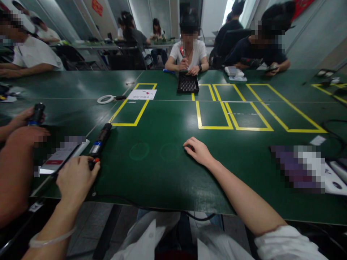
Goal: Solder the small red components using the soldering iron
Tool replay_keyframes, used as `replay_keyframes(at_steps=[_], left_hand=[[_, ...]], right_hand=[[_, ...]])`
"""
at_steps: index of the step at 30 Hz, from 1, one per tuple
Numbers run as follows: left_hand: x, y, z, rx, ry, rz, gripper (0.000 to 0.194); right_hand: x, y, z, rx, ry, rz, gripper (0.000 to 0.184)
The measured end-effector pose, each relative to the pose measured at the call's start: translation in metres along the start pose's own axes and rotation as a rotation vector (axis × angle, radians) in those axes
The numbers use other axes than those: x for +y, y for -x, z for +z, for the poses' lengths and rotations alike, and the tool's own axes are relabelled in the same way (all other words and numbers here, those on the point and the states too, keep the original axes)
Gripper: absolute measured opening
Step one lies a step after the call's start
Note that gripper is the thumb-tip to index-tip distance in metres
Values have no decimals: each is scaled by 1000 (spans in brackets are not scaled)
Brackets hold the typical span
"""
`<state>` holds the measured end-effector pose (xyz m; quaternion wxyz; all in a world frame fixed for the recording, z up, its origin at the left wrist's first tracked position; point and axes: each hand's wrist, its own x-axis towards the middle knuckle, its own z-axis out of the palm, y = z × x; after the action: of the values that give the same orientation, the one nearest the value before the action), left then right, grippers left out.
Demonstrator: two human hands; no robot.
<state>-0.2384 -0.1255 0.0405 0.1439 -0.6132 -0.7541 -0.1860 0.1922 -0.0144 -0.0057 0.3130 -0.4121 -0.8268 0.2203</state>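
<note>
Spanning the wearer's front, the green table (pixel 168 184) carries the right hand (pixel 199 150) just past twelve o'clock, fingers loosely bent around nothing, and the left hand (pixel 76 177) at ten, fingers curled in closely. Just beside that hand, the phone (pixel 58 155) could be nudged if it swung outward toward nine. The black cylindrical tool (pixel 101 138), at eleven and apparently gripped only by its near end, beside the orange cap (pixel 97 160), might twist or roll should those fingers slacken.
</note>
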Motion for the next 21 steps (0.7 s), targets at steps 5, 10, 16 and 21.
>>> replay_keyframes(at_steps=[5,10,16,21], left_hand=[[2,0,2,15,-80,0,27],[1,-5,0,-69,-197,-61,34],[27,-19,-7,-146,-111,-177,41],[94,-38,8,-343,488,-48,40]], right_hand=[[0,0,0,-2,2,-1,13],[1,0,1,-2,-3,-3,13],[-1,-1,1,-1,-17,-1,12],[0,-1,2,-1,-20,3,13]])
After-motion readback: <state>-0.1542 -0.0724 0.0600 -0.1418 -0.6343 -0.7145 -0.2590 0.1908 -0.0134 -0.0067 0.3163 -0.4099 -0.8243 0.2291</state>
